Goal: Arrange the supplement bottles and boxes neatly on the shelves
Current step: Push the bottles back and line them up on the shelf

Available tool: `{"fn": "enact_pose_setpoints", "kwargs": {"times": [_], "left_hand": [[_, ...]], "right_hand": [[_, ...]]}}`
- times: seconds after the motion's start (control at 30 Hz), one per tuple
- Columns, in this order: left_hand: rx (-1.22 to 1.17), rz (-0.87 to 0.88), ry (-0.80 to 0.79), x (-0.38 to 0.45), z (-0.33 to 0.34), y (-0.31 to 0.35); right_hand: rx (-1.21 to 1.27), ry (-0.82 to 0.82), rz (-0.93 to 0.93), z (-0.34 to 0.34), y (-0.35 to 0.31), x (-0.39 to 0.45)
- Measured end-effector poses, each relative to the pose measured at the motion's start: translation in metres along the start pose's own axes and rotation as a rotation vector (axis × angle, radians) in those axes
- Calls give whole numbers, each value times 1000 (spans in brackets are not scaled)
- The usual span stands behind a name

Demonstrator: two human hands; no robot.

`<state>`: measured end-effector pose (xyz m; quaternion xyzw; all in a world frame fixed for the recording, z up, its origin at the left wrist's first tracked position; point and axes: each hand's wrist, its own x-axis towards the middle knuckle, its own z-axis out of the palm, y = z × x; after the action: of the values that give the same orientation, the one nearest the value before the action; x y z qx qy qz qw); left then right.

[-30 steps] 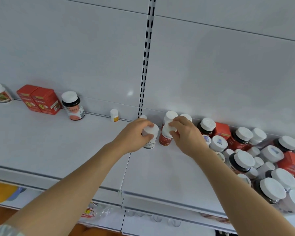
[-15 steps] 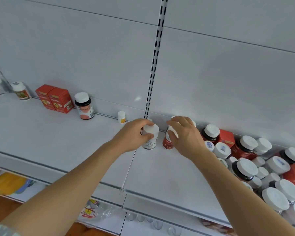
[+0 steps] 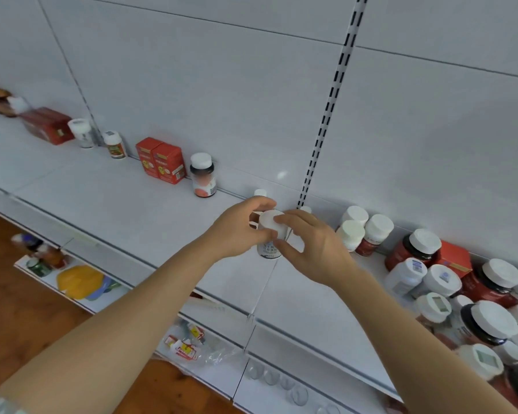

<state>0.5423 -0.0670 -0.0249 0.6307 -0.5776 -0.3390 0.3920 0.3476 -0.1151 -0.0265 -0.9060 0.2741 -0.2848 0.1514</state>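
We see a long white shelf (image 3: 126, 210) running from far left to near right, its back panel split by a slotted black upright (image 3: 331, 106). At the right end a crowd of white-capped bottles (image 3: 473, 297) and a red box (image 3: 456, 258) stands packed together, some bottles touching. Along the back edge to the left sit a pair of red boxes (image 3: 160, 159), a dark bottle (image 3: 203, 176) just beside them, then smaller bottles and another red carton farther left, with wide bare shelf in front of them up to the front lip.

Both forearms reach up and inward to the middle of the shelf. Our left hand (image 3: 237, 231) curls its fingers and thumb round a white bottle (image 3: 270, 234) from the left; our right hand (image 3: 314, 246) wraps it from the right, fingertips on the cap. Each grip is clamped on that bottle, which stands upright at the seam between two shelf panels, well back from the front edge.
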Motion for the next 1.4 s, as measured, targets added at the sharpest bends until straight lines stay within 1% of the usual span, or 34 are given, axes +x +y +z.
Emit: {"fn": "enact_pose_setpoints", "kwargs": {"times": [0.13,0.27,0.37,0.47,0.57,0.67,0.8,0.97,1.07,1.23,1.4], "left_hand": [[-73,-26,-3,-16,-30,-8],[-31,8,7,-33,-71,-23],[115,34,88,-46,-113,-44],[353,86,200,-61,-163,-72],[566,103,265,-76,-213,-101],[666,113,317,-89,-258,-128],[736,108,336,-94,-306,-160],[771,77,353,-76,-357,-195],[805,54,346,-58,-389,-217],[845,-20,330,-27,-449,-246],[824,-27,333,2,-498,-273]], "right_hand": [[37,-28,28,18,-28,20],[33,-46,18,40,-59,47],[37,-5,36,65,-88,71],[2,20,65,94,-118,96],[-48,34,62,127,-147,119],[-91,54,69,158,-175,144],[-176,58,11,194,-202,183],[-220,104,-45,239,-211,244],[-223,127,-48,269,-208,284],[-215,97,-47,315,-210,352],[-263,94,-25,353,-216,409]]}}
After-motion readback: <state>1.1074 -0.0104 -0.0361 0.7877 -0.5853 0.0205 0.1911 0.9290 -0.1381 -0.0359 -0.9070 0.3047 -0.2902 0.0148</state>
